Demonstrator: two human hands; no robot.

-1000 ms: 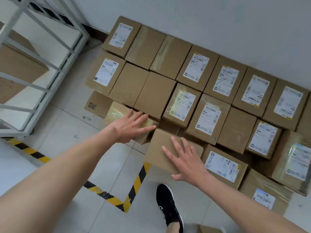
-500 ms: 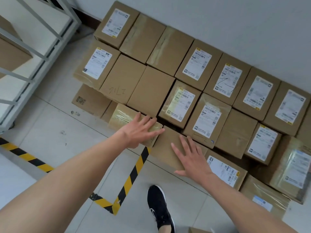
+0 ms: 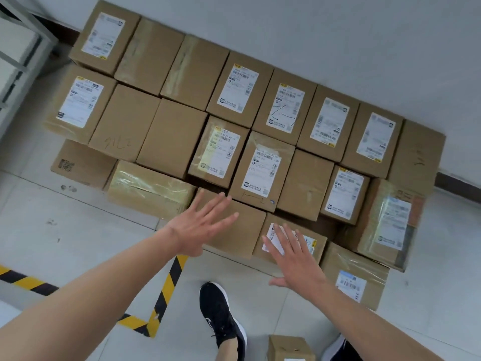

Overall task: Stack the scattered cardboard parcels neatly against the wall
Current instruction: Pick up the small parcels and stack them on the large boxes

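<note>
Floor parcel (image 3: 235, 230) under left grip (image 3: 200, 227)

Brown cardboard parcels (image 3: 235, 126), many with white shipping labels, lie packed in rows across the frame's middle; one small parcel (image 3: 290, 347) sits apart at the bottom edge.

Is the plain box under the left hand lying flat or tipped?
Flat. The plain box sits level in the front row, top face up, under the open left hand.
</note>
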